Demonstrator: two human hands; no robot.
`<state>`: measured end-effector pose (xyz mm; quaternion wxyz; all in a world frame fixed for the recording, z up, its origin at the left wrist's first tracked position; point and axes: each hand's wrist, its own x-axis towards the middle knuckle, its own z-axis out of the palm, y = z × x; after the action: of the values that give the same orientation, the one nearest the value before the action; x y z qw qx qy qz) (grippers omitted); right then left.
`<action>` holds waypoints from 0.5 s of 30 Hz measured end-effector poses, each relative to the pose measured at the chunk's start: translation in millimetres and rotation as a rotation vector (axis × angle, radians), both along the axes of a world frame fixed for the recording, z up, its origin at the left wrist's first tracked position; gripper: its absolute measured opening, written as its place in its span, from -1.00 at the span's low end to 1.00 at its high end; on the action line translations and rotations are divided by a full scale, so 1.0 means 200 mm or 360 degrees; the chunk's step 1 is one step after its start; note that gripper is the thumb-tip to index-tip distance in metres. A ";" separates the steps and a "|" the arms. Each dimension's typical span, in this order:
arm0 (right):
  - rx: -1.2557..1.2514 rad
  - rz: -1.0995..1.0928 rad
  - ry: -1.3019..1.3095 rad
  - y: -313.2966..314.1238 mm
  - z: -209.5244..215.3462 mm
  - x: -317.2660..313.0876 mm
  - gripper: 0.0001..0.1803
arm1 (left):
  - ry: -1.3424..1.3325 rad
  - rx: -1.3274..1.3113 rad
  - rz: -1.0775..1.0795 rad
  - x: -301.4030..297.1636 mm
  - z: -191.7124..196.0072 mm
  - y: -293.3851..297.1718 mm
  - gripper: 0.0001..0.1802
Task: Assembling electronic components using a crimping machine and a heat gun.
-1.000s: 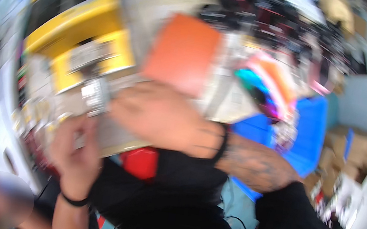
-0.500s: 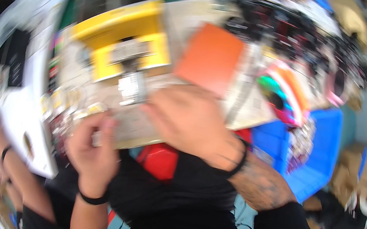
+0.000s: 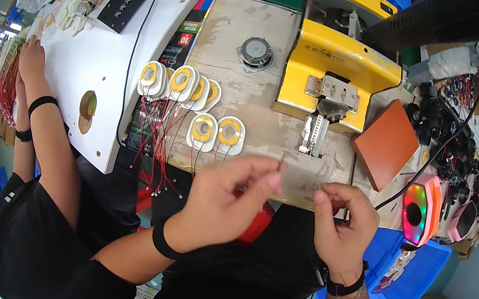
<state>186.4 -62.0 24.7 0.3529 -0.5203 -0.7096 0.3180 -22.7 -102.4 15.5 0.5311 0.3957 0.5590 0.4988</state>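
Just off the bench edge (image 3: pixel 305 204), both hands (image 3: pixel 280 208) pinch a thin wire (image 3: pixel 282 163)

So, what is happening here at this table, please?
A person sits at a worn workbench, both hands raised in front of the chest. The left hand and right hand each pinch something thin, perhaps a wire; it is too small to tell. On the bench lie small yellow-and-white round parts with red wires, a loose speaker and a yellow press machine. To the left, another person's hands work at a white table.
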 end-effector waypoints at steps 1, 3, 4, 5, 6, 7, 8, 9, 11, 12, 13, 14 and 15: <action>-0.0010 -0.0025 -0.0013 0.01 -0.01 -0.01 -0.88 | -0.0019 -0.0050 -0.0039 -0.04 0.00 0.03 -0.70; -0.0062 -0.0090 0.0019 0.02 -0.05 -0.04 -0.87 | -0.0116 -0.0135 -0.0028 -0.07 -0.01 0.10 -0.69; -0.0112 -0.0172 0.0064 0.02 -0.06 -0.06 -0.87 | -0.0202 -0.0217 -0.0034 -0.09 0.00 0.13 -0.68; -0.0160 -0.0167 0.0054 0.03 -0.08 -0.06 -0.79 | -0.0156 -0.0241 -0.0095 -0.10 0.00 0.15 -0.68; -0.0164 -0.0148 0.0033 0.04 -0.07 -0.08 -0.79 | -0.0177 -0.0244 -0.0075 -0.10 -0.02 0.15 -0.68; -0.0216 -0.0175 0.0061 0.07 -0.05 -0.10 -0.73 | -0.0108 -0.0212 -0.0098 -0.09 -0.05 0.18 -0.70; -0.0271 -0.0204 0.0087 0.11 -0.05 -0.12 -0.68 | -0.0039 -0.0184 -0.0121 -0.08 -0.07 0.20 -0.72; -0.0250 -0.0197 0.0028 0.14 -0.06 -0.13 -0.56 | -0.0059 -0.0184 -0.0088 -0.07 -0.08 0.22 -0.72; -0.0122 -0.0165 -0.0126 0.16 -0.06 -0.16 -0.53 | 0.0762 0.0388 -0.0008 -0.06 -0.11 0.24 -0.79; 0.0016 -0.0152 -0.0257 0.16 -0.07 -0.17 -0.51 | 0.0746 0.0372 0.0015 -0.06 -0.11 0.24 -0.79; 0.0067 -0.0186 -0.0301 0.17 -0.07 -0.19 -0.49 | 0.0738 0.0353 -0.0023 -0.07 -0.11 0.25 -0.82; 0.0065 -0.0165 -0.0320 0.17 -0.08 -0.19 -0.49 | 0.0731 0.0333 -0.0061 -0.07 -0.11 0.26 -0.85; 0.0158 -0.0154 -0.0399 0.17 -0.09 -0.19 -0.51 | 0.0714 0.0324 -0.0041 -0.08 -0.12 0.26 -0.85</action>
<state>147.5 -28.2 7.1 0.3017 -0.5715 -0.7371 0.1976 -37.8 -49.8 -9.3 0.3574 0.5552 0.6047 0.4455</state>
